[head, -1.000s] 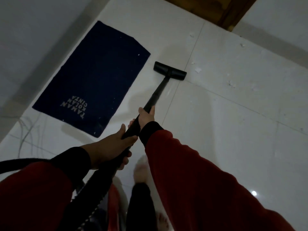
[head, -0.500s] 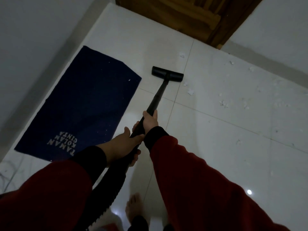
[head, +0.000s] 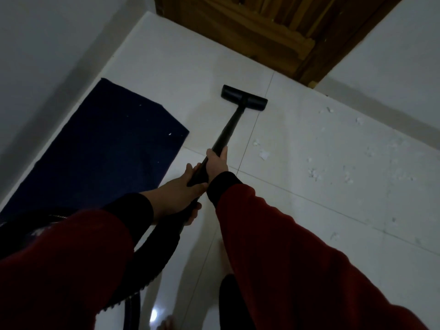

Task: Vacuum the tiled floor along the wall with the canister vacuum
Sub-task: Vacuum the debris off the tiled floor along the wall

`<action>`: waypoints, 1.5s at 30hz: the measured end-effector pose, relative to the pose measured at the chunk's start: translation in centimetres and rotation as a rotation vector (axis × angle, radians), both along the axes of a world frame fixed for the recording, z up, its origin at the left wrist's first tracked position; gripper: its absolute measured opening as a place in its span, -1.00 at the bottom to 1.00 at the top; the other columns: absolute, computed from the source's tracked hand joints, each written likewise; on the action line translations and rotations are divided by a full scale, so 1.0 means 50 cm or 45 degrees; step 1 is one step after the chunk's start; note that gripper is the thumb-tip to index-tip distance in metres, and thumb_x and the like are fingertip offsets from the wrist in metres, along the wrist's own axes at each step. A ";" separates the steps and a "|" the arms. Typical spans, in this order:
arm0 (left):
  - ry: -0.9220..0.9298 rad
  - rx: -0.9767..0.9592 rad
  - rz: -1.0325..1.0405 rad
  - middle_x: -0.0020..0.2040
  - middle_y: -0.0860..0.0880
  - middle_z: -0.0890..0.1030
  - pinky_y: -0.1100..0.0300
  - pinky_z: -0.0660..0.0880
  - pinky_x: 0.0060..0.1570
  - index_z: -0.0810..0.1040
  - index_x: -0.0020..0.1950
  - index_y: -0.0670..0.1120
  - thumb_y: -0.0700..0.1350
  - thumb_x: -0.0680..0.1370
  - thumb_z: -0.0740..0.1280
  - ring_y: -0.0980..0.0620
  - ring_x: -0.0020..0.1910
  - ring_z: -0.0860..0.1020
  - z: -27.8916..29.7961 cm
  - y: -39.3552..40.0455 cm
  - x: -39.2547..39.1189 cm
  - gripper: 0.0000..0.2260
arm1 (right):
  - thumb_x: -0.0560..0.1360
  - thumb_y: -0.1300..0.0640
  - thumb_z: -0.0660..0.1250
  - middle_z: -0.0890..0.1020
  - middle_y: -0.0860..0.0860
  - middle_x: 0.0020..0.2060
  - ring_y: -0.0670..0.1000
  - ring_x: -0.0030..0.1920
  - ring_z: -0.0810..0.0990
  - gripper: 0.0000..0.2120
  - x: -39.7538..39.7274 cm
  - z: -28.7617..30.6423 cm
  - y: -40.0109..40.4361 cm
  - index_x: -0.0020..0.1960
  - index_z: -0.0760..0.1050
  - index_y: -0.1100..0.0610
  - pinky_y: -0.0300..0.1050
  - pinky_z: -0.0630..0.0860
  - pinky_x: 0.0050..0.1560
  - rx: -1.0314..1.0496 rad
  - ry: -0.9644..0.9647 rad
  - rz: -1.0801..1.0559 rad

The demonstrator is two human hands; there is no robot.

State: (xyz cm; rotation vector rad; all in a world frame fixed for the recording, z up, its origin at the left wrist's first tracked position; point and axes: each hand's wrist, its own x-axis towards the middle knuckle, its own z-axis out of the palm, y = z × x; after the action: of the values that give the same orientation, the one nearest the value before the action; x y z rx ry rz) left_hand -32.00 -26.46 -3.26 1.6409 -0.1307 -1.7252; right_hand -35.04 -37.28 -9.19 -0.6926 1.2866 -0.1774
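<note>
Right hand point(head: 217, 163) wrapped round the wand point(head: 228, 129), left hand point(head: 183, 191) gripping just behind it near the hose point(head: 157, 253): two-handed, likely for steering and push. Further out, nozzle point(head: 244, 98) flat on the floor point(head: 309, 210), between the mat point(head: 100, 148) and scattered white scraps point(head: 264, 154), short of the door point(head: 257, 32). Compared with half a second ago, nozzle pushed further forward, scraps beside it now behind its right end, door nearer in view
</note>
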 end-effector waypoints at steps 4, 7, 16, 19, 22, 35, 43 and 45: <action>0.000 -0.014 0.016 -0.42 -0.06 0.45 0.23 0.45 -0.52 -0.02 0.52 0.18 -0.02 0.62 0.18 0.08 -0.54 0.43 -0.010 -0.085 0.027 -0.46 | 0.65 0.15 0.07 0.34 -0.07 -0.22 -0.08 -0.32 0.43 -0.51 0.026 -0.009 -0.087 0.53 -0.01 -0.02 -0.18 0.47 -0.30 -0.093 -0.008 0.118; 0.000 -0.010 0.042 -0.41 -0.07 0.45 0.23 0.45 -0.52 -0.01 0.52 0.19 -0.02 0.62 0.19 0.08 -0.53 0.43 -0.015 -0.135 0.046 -0.46 | 0.63 0.15 0.13 0.42 0.03 -0.22 -0.01 -0.35 0.43 -0.44 0.047 -0.008 -0.132 0.54 0.00 -0.13 -0.11 0.48 -0.34 -0.068 -0.010 0.054; -0.022 -0.028 0.075 -0.41 -0.08 0.45 0.27 0.44 -0.54 -0.07 0.54 0.17 -0.04 0.62 0.18 0.09 -0.57 0.43 -0.036 -0.254 0.079 -0.42 | 0.62 0.14 0.16 0.45 -0.01 -0.18 0.00 -0.36 0.44 -0.41 0.086 -0.023 -0.249 0.54 -0.01 -0.16 -0.12 0.48 -0.36 -0.064 0.008 0.052; -0.027 -0.043 0.083 -0.38 -0.09 0.45 0.26 0.46 -0.52 -0.14 0.53 0.21 -0.06 0.63 0.18 0.06 -0.51 0.43 -0.044 -0.282 0.083 -0.37 | 0.63 0.14 0.15 0.49 0.03 -0.15 -0.01 -0.38 0.43 -0.41 0.090 -0.030 -0.280 0.55 -0.01 -0.15 -0.15 0.48 -0.40 -0.083 0.037 0.059; -0.056 -0.064 0.063 -0.34 -0.12 0.45 0.28 0.46 -0.54 -0.20 0.54 0.19 -0.07 0.63 0.18 0.05 -0.51 0.43 -0.051 -0.313 0.077 -0.35 | 0.63 0.13 0.15 0.49 0.21 0.23 0.00 -0.36 0.43 -0.42 0.086 -0.025 -0.308 0.55 -0.02 -0.12 -0.15 0.49 -0.35 -0.091 0.057 0.041; -0.253 -0.052 -0.218 -0.28 -0.11 0.55 0.29 0.50 -0.48 -0.12 0.55 0.17 0.01 0.62 0.18 0.02 -0.39 0.51 -0.023 -0.218 -0.038 -0.39 | 0.61 0.15 0.19 0.46 0.01 0.03 0.02 -0.30 0.45 -0.39 -0.067 -0.034 -0.215 0.52 0.02 -0.24 -0.16 0.52 -0.37 0.042 -0.092 -0.227; -0.317 -0.075 -0.221 -0.29 -0.11 0.54 0.22 0.47 -0.43 0.01 0.53 0.20 -0.01 0.62 0.18 0.00 -0.38 0.50 -0.009 -0.068 -0.120 -0.46 | 0.61 0.17 0.17 0.43 0.10 0.23 0.03 -0.28 0.46 -0.40 -0.139 -0.017 -0.068 0.53 0.02 -0.20 -0.11 0.50 -0.28 0.030 -0.068 -0.216; -0.321 -0.086 -0.208 -0.30 -0.11 0.53 0.21 0.46 -0.43 0.04 0.52 0.22 -0.02 0.62 0.18 0.00 -0.38 0.49 -0.003 -0.029 -0.138 -0.47 | 0.61 0.17 0.17 0.40 0.15 0.32 0.04 -0.30 0.45 -0.40 -0.155 -0.012 -0.030 0.53 0.02 -0.20 -0.11 0.50 -0.31 0.019 -0.061 -0.199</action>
State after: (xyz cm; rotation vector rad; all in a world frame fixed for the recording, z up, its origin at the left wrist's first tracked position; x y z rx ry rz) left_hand -38.91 -27.93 -3.42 1.8337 -0.4495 -1.6050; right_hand -42.81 -38.76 -9.81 -0.5714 1.2947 -0.3098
